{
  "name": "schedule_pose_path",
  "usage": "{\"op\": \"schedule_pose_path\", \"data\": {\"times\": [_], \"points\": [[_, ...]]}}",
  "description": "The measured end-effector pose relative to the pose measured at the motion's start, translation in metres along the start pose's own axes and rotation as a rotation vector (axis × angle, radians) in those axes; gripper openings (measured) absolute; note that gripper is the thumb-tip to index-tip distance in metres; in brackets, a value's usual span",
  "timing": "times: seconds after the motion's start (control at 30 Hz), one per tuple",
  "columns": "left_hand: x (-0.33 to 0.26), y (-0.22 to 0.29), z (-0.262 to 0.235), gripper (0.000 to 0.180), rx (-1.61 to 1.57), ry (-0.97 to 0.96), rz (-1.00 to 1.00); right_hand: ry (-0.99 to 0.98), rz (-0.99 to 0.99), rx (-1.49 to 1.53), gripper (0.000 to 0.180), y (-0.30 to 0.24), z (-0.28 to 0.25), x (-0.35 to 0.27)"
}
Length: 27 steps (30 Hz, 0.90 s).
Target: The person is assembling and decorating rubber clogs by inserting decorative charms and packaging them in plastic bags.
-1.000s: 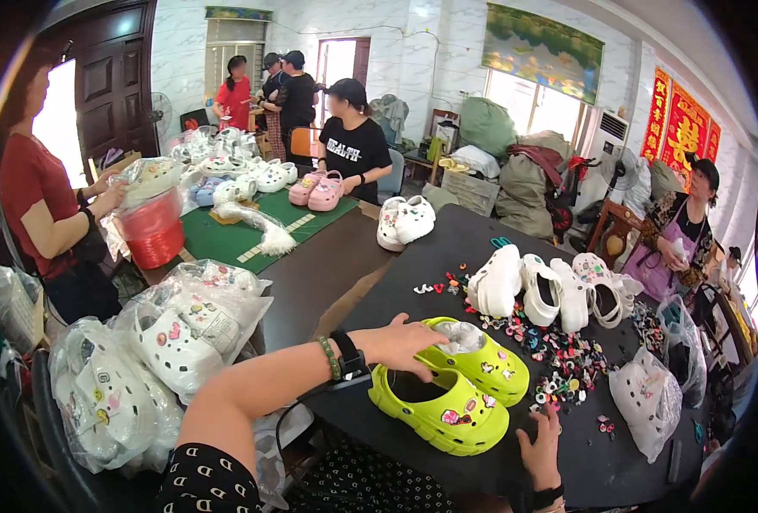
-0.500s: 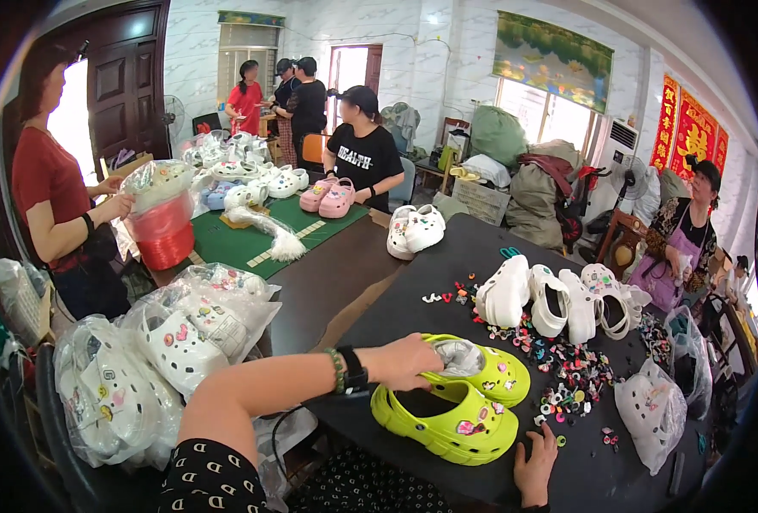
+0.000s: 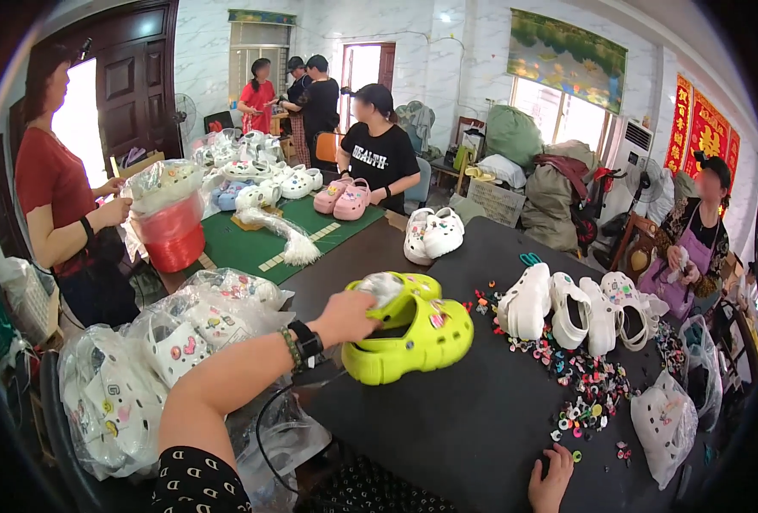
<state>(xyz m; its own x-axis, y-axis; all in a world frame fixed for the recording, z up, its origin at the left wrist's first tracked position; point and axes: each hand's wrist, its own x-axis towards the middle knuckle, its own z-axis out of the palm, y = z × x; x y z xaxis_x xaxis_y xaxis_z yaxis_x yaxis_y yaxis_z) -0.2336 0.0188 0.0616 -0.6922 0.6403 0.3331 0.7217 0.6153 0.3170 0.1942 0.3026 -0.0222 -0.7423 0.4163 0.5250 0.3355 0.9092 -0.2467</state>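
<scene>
Over the black table (image 3: 481,419), near its left edge: the pair of lime-green clogs (image 3: 421,346), tilted and seemingly lifted; apt, in judgement, to slip or tip over that edge, with both shoes hanging from one hand; apt also to slide apart under an uneven hold; pinched about the rims by the left hand (image 3: 346,316), with fingertips partly hidden, so cannot tell how firmly or whether on both shoes; nothing visible in the right hand (image 3: 551,477), laid loosely on the tabletop with thumb apart; close to the small loose charms (image 3: 592,389), easily scattered by a careless sweep; compared with half a second ago, carried leftward and farther from the body, toes swung away, no longer beside the right hand.
</scene>
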Motion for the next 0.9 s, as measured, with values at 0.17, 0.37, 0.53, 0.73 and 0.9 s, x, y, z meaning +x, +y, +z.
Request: {"op": "schedule_pose_path", "data": {"times": [0.17,0.37,0.53,0.73,0.9], "points": [[0.051,-0.078,-0.001,0.035,0.119,0.116,-0.352,0.003,0.046,-0.02,0.021,-0.01,-0.006,0.005],[0.085,-0.177,0.01,0.021,0.013,0.474,-0.465,-0.008,0.056,-0.026,0.02,-0.016,-0.007,0.008],[0.06,-0.189,0.034,0.025,0.108,0.138,-0.442,-0.004,0.034,-0.024,0.019,-0.013,-0.005,0.012],[0.028,-0.168,0.009,0.041,0.185,-0.229,-0.267,-0.009,0.027,-0.051,0.02,-0.016,-0.01,0.011],[-0.007,-0.157,-0.064,0.036,0.301,-0.235,-0.394,0.004,-0.016,-0.019,0.021,-0.006,-0.005,0.007]]}}
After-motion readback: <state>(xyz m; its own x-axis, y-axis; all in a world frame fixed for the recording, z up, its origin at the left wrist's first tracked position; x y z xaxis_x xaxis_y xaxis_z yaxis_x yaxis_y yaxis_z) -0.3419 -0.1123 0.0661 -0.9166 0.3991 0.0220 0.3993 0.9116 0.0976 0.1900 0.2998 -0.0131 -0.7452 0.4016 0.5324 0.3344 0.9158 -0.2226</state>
